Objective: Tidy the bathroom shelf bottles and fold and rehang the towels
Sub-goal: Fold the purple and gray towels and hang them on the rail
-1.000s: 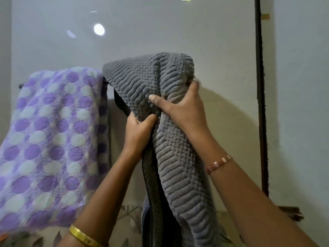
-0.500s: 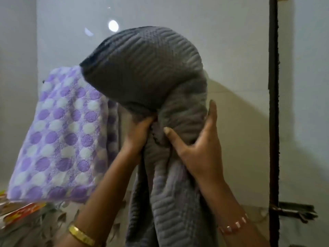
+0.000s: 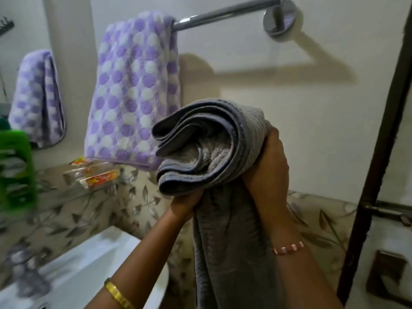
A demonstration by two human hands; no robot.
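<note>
Since a second ago the grey towel (image 3: 214, 148) has come off the chrome towel bar (image 3: 225, 13) and sits bunched below it, tail hanging; right hand (image 3: 267, 172) and left hand (image 3: 186, 202) clench it, the right nearer the bar's bare end.

White sink (image 3: 73, 273) (blurred) below leaf-patterned tiles (image 3: 93, 210).
</note>
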